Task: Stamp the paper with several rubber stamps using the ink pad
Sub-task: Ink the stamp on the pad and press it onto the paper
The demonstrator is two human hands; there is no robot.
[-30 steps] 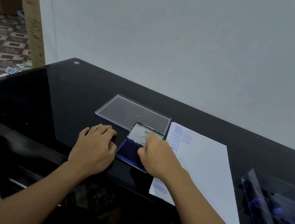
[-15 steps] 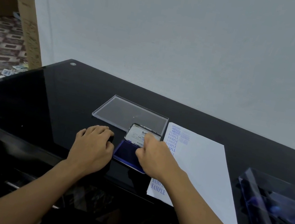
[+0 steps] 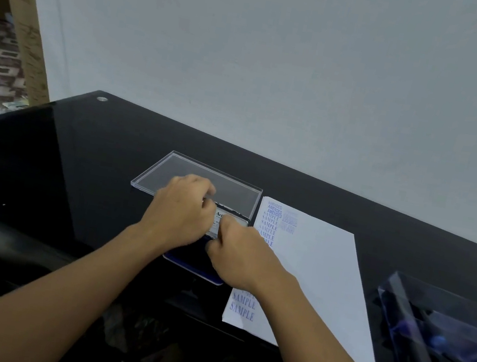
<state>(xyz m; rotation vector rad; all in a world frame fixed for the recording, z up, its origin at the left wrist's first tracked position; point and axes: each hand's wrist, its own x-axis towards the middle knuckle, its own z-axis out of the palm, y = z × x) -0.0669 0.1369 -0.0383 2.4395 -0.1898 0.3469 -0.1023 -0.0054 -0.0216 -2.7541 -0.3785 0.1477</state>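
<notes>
The ink pad sits on the black desk with its blue base (image 3: 185, 262) towards me and its labelled lid (image 3: 227, 216) tilted up at the far side. My left hand (image 3: 179, 215) reaches over the lid, fingers curled round its far left edge. My right hand (image 3: 239, 255) pinches the lid's right side from the front. To the right lies the white paper (image 3: 319, 276), with blue "AMENDED" and "SAMPLE" prints down its left edge. Neither hand holds a rubber stamp.
A clear plastic cover (image 3: 238, 192) lies flat behind the ink pad. At the far right stands a clear case (image 3: 412, 342) with several purple and blue-handled stamps (image 3: 437, 340). The desk's front edge (image 3: 31, 244) runs just under my forearms; a white wall rises behind.
My left hand left the desk beside the ink pad and moved up onto its lid. My right hand stayed on the lid. The camera tilted slightly.
</notes>
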